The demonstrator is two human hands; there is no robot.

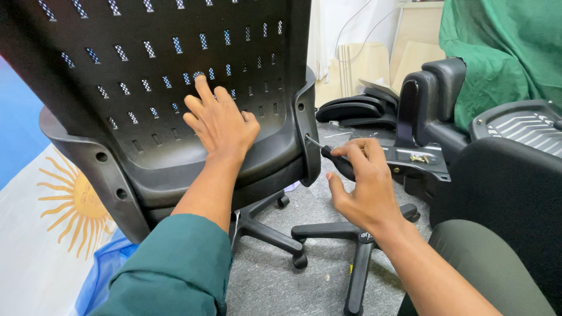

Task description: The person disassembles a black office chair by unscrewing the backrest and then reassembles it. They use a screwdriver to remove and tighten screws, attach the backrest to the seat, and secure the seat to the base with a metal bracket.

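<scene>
Your left hand is lying open and flat against the black perforated chair back, pressing near its lower edge. Your right hand is gripping a black-handled screwdriver, its tip touching the chair back's right side rim. A five-star chair base is lying on the grey floor below.

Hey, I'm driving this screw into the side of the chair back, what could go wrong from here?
The screwdriver meets the chair back at a slant, so its tip may slip off. Only the left hand steadies the back; it might shift on its wheeled base. The loose star base under the right hand could trip you.
</scene>
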